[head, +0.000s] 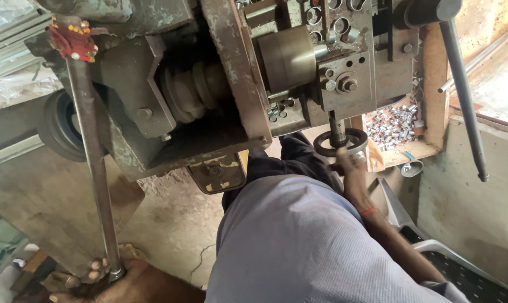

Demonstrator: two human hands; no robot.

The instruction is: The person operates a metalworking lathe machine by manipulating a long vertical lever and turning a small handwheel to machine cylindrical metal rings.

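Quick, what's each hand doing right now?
Left hand: closed around the long metal lever.
Right hand: fingers gripping the small handwheel.

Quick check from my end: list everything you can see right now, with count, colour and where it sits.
machine: one, grey-green, worn, top centre
long lever: one, grey steel, left, red tie at top
handwheel: one, dark, under the machine, centre right
metal cylinder: one, dull brass-grey, top centre
small metal rings: a heap, silver, in the wooden tray
wooden tray: one, brown, right
black-handled rod: one, grey, far right
plastic chair: one, grey, lower right
left hand: gripping the long lever's lower end
right hand: on the handwheel, red thread at wrist
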